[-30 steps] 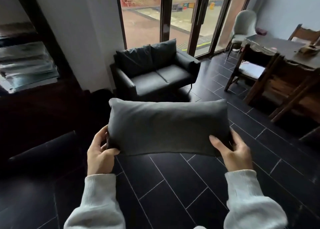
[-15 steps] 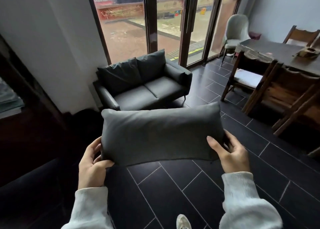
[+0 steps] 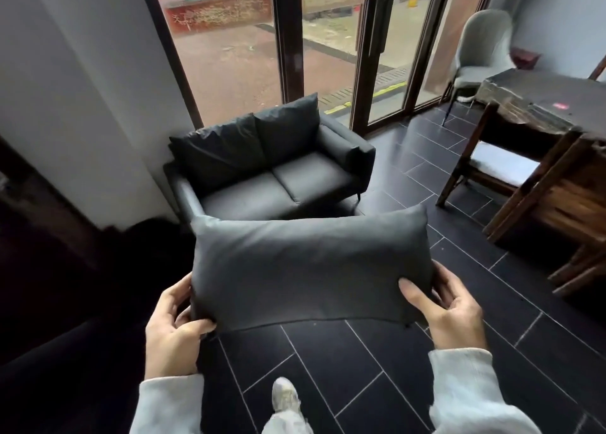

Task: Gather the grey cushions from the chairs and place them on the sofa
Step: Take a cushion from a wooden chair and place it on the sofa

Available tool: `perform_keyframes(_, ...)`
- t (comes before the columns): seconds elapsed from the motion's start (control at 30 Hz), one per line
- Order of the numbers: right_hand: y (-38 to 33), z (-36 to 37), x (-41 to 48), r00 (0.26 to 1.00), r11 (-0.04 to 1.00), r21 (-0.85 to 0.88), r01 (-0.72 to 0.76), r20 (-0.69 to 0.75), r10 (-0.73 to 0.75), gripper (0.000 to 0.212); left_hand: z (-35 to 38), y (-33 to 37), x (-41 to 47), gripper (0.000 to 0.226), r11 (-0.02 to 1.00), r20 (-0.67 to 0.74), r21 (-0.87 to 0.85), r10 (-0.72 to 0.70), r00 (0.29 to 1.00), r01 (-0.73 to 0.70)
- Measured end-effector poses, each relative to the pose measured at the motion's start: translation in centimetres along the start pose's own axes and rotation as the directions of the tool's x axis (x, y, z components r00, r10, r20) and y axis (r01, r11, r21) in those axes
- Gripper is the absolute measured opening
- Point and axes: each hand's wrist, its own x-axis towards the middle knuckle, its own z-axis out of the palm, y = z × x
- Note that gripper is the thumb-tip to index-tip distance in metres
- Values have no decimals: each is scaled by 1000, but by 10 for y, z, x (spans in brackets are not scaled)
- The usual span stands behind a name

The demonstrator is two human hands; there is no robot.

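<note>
I hold a rectangular grey cushion (image 3: 308, 266) flat in front of me, above the dark tiled floor. My left hand (image 3: 172, 328) grips its near left corner, thumb on top. At the near right corner, my right hand (image 3: 449, 312) grips it the same way. A dark two-seat sofa (image 3: 347, 148) stands just beyond the cushion, against the white wall and the glass doors. Its two back cushions are upright and its seat is bare. The cushion hides the sofa's front edge.
A wooden chair (image 3: 492, 168) with a pale seat pad stands at a dark wooden table (image 3: 541, 95) on the right. A light armchair (image 3: 482, 53) sits in the far right corner. Dark furniture (image 3: 49, 269) fills the left side. My shoe (image 3: 285, 397) steps on the tiles below.
The sofa has come nearer and larger in view. My foot has appeared at the bottom. Both hands keep the same hold on the cushion.
</note>
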Motion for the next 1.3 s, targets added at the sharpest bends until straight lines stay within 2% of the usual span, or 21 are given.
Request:
perform_keyframes(0.2, 4, 42, 118, 1000, 1000, -24, 14, -10, -14, 55, 70, -6, 121, 88, 999, 28, -8, 32, 999, -32)
perform_keyframes(0.47, -41, 122, 284, 997, 997, -35, 71, -18, -72, 54, 155, 27, 295, 85, 997, 99, -40, 67, 993, -64)
perform_keyframes(0.67, -50, 162, 374, 998, 998, -28, 51, -22, -52, 61, 200, 42, 380, 80, 995, 121, -46, 96, 988, -91)
perform_keyframes(0.77, -45, 179, 423, 999, 999, -37, 39, 9, -39, 59, 220, 36, 413, 59, 997, 113, -51, 69, 991, -64)
perform_keyframes(0.87, -39, 199, 479, 998, 999, -41, 33, 51, -31, 57, 247, 31, 450, 19, 998, 12, -60, -1, 1000, 2)
perform_keyframes(0.9, -38, 208, 500, 997, 999, -39, 33, 75, -30, 57, 258, 31, 463, 13, 999, -28, -48, -23, 999, 21)
perform_keyframes(1.13, -54, 269, 659, 948, 994, -43, 98, 307, -80, 67, 338, 27, 546, 84, 997, -267, -72, -39, 963, 20)
perform_keyframes(1.3, -69, 317, 738, 865, 986, -93, 140, 495, -76, 81, 363, 32, 563, 72, 991, -364, -114, -103, 926, 65)
